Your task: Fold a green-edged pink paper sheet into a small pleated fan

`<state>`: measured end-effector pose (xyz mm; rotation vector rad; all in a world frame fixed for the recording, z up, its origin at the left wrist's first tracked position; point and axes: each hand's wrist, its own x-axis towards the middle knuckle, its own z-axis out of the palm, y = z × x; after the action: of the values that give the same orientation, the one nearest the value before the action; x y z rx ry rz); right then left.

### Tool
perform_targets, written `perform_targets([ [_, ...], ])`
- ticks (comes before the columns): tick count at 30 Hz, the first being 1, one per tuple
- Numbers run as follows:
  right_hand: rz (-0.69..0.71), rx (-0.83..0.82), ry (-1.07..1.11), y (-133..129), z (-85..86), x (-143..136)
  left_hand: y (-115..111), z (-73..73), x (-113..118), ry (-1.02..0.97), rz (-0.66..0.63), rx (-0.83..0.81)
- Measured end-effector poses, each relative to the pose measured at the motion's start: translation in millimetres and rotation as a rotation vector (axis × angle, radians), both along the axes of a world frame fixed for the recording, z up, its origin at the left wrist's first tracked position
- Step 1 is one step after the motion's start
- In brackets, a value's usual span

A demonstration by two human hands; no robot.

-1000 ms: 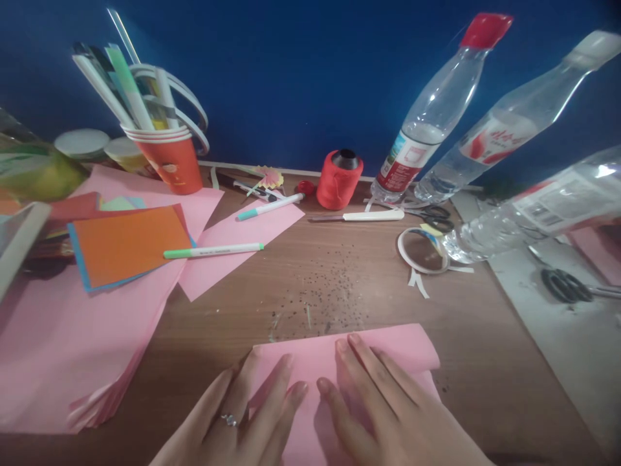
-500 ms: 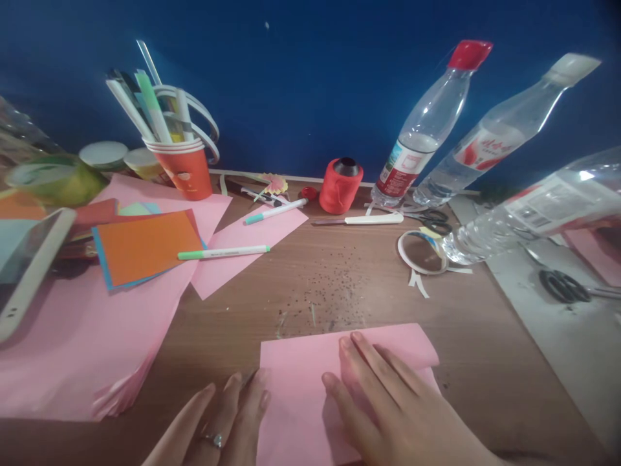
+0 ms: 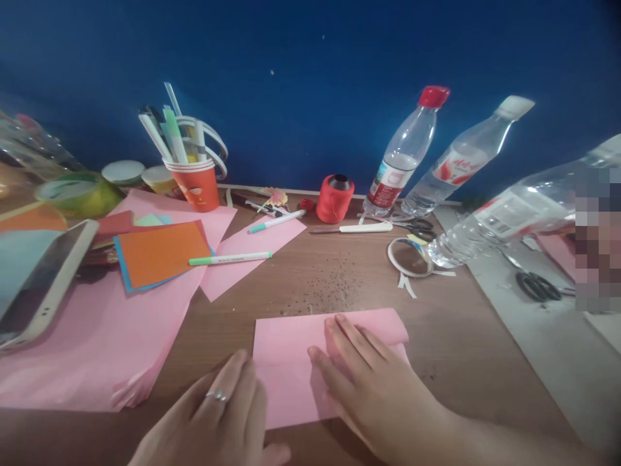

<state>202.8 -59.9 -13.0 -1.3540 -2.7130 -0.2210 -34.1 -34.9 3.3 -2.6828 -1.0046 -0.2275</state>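
Observation:
A pink sheet of paper (image 3: 286,388) lies on the brown table, its far right corner folded over in a curl. My right hand (image 3: 369,382) rests flat across it, fingers stretched out and pointing away, the fingertips near the far edge. Along the sheet's left edge is my left hand (image 3: 218,408), a ring on one finger. Its fingers are bent and close together, with the thumb apart; the fingertips are partly hidden. I see nothing held in it.
Pink sheets (image 3: 150,343), orange paper (image 3: 165,255) and a phone (image 3: 48,291) lie left. Behind stand a cup of pens (image 3: 196,184), red thread (image 3: 334,200) and a bottle (image 3: 400,155). A knife (image 3: 363,228), a tape roll (image 3: 410,259) and scissors (image 3: 538,286) lie about.
My left hand has turned and its fingers have bent closer together beside the paper. My right hand stays flat on the sheet. The whole view has shifted, and a blurred patch shows at right.

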Motion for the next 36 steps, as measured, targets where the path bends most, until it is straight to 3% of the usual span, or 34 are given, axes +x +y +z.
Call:
perform_targets([
  [3, -0.017, 0.043, 0.033, 4.0, -5.2, -2.4, 11.7, -5.2, 13.5, -0.067, -0.176, -0.046],
  [5, -0.009, 0.089, 0.057, 5.3, -8.9, -2.8, 17.6, -9.7, 17.0, -0.031, -0.165, -0.131],
  [7, 0.001, 0.095, 0.066, 6.4, -10.4, -1.8, 21.2, -9.8, 17.3, 0.088, -0.136, -0.318],
  [10, 0.009, 0.059, 0.072, 8.7, -6.8, 2.2, 24.1, -1.3, 16.5, 0.233, -0.079, -0.561],
  [12, 0.018, 0.024, 0.073, 10.8, -2.2, 6.7, 25.3, 5.8, 16.3, 0.268, -0.068, -0.637],
  [21, -0.034, -0.056, 0.072, 9.1, 4.6, 40.9, 31.5, 19.2, 23.9, 0.320, -0.059, -0.773],
  [27, -0.110, -0.003, 0.107, 1.8, 8.4, 62.4, 33.6, 22.2, 29.1, 0.345, -0.024, -0.811],
  [36, -0.214, -0.029, 0.093, -7.5, 11.3, 86.3, 32.1, 15.8, 24.2, 0.261, -0.070, -0.673],
])
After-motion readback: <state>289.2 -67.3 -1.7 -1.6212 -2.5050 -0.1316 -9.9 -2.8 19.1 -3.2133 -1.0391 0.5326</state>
